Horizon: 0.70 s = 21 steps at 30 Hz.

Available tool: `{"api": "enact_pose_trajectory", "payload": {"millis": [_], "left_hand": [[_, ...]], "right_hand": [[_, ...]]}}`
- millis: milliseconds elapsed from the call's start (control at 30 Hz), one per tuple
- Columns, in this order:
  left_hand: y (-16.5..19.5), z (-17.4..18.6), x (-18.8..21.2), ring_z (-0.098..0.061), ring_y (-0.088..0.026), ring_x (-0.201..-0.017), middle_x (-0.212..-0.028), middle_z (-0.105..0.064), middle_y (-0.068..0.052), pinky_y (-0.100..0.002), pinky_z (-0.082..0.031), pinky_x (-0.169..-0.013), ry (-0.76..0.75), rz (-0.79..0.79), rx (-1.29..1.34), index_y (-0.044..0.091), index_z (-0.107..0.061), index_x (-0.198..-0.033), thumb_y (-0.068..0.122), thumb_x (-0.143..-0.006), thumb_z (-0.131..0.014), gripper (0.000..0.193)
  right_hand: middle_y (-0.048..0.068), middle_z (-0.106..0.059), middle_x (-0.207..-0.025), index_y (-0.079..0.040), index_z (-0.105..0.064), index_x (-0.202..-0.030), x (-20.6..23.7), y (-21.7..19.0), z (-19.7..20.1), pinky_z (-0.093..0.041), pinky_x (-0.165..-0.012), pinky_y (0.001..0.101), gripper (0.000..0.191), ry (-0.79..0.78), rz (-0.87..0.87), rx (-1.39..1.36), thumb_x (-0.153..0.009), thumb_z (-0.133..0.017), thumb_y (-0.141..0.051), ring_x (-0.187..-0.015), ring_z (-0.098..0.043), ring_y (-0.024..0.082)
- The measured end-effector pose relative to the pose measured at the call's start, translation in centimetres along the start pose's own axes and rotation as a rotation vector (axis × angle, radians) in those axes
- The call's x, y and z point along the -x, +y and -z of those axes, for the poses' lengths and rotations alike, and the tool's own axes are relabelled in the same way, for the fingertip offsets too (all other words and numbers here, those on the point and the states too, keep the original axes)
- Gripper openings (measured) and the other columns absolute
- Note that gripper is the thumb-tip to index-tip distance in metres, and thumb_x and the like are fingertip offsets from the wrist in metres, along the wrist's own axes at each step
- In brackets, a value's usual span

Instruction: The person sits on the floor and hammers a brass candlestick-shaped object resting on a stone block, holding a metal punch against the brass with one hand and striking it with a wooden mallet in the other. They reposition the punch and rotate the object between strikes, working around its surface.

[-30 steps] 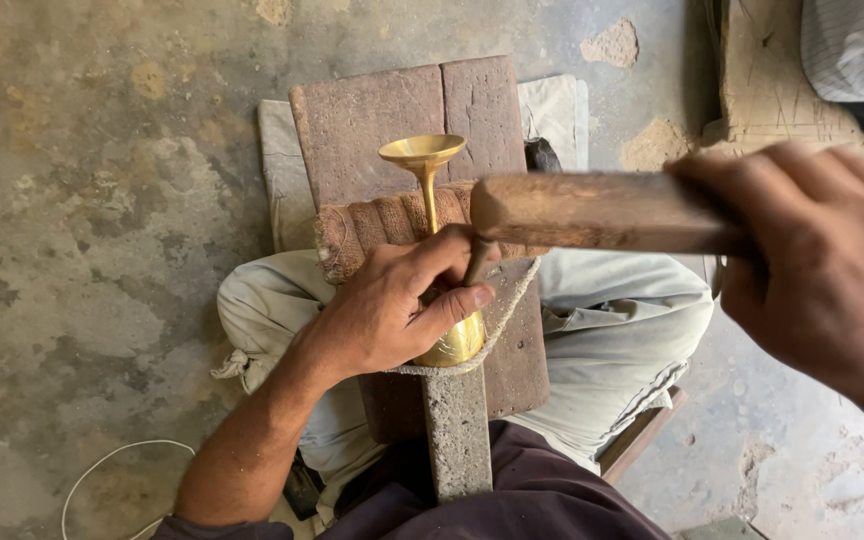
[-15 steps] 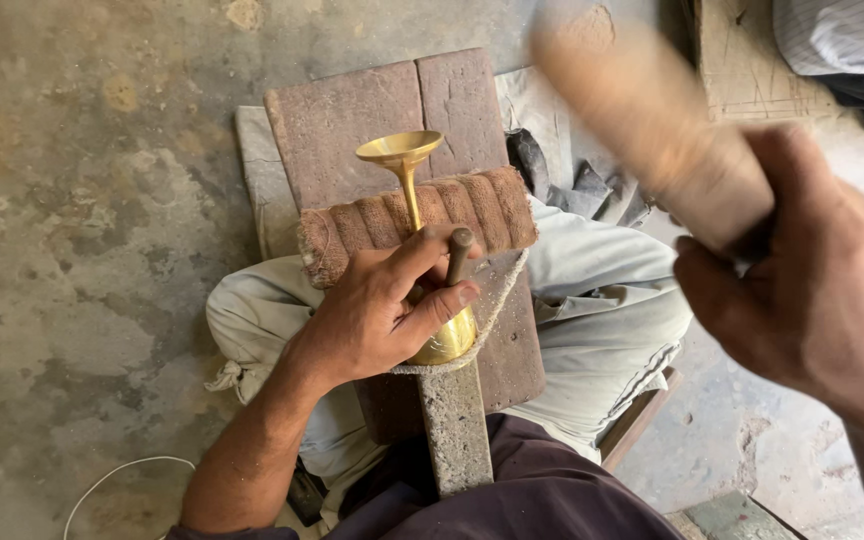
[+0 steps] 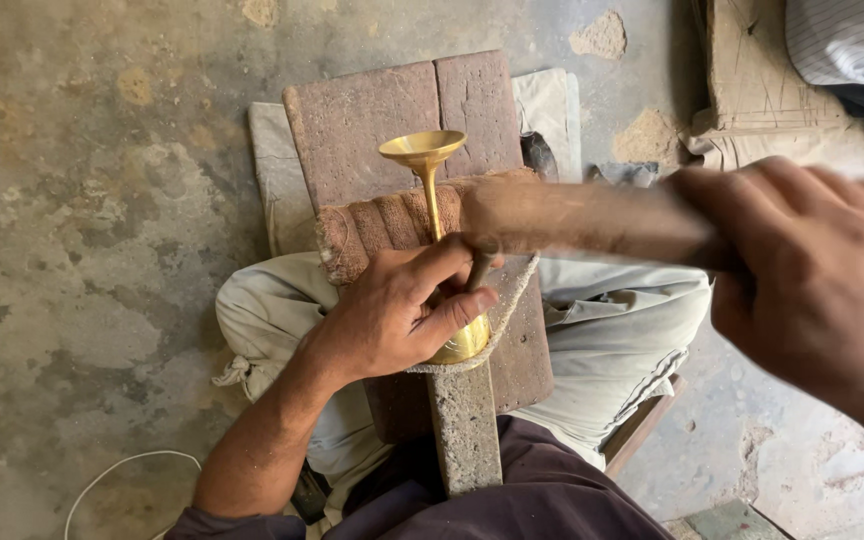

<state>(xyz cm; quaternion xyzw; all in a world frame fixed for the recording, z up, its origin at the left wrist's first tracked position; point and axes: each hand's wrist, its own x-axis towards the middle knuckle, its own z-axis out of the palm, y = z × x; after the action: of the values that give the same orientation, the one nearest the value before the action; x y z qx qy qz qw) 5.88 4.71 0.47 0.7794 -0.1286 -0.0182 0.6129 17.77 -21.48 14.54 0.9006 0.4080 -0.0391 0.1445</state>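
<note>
Brass piece: a golden trumpet-shaped brass piece (image 3: 432, 200) lies along the worn wooden block (image 3: 392, 130), its flared mouth at the far end and its rounded base at the near end, under the left hand.
Left hand: the left hand (image 3: 397, 315) is closed around the base of the brass piece and pins a short dark punch (image 3: 479, 268) against it with thumb and fingers; its place has hardly shifted from half a second ago.
Right hand: the right hand (image 3: 822, 280) grips the handle of a wooden mallet (image 3: 572, 215), fingers wrapped tight.
Change: half a second ago the mallet was raised high at the right, tilted away; now its head lies level and blurred just over the top of the punch, much as it did a second ago.
Meaning: this looks like one stroke in a repeated hammering, the blow landing or about to land; contact cannot be told through the blur.
Support: a padded ribbed roll (image 3: 372, 230) lies under the stem, and a grey stone bar (image 3: 464, 430) runs near, between the person's knees.
Surroundings: stained concrete floor (image 3: 82, 250) at the left.
</note>
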Motion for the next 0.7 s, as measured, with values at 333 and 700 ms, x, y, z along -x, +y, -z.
{"api": "enact_pose_trajectory", "payload": {"millis": [333, 700], "left_hand": [[0.2, 0.3, -0.1, -0.059, -0.014, -0.057, -0.072, -0.061, -0.003, -0.034, -0.046, -0.050, -0.021, -0.018, 0.013, 0.002, -0.064, -0.113, 0.025, -0.100, -0.070, 0.026], [-0.3, 0.1, 0.1, -0.059, -0.014, -0.059, -0.073, -0.060, -0.002, -0.035, -0.045, -0.052, -0.061, -0.030, -0.019, 0.004, -0.062, -0.108, 0.026, -0.101, -0.070, 0.025]], "right_hand": [[0.018, -0.073, -0.095, 0.000, -0.062, -0.131, 0.6, 1.1, -2.3, -0.061, -0.066, 0.0406, 0.054, -0.039, -0.244, -0.455, -0.079, -0.072, -0.003, -0.072, -0.071, 0.028], [0.010, -0.075, -0.091, -0.006, -0.069, -0.117, -0.9, 0.1, -3.2, -0.061, -0.073, 0.0401, 0.041, 0.001, -0.018, -0.107, -0.078, -0.077, 0.000, -0.074, -0.072, 0.022]]}}
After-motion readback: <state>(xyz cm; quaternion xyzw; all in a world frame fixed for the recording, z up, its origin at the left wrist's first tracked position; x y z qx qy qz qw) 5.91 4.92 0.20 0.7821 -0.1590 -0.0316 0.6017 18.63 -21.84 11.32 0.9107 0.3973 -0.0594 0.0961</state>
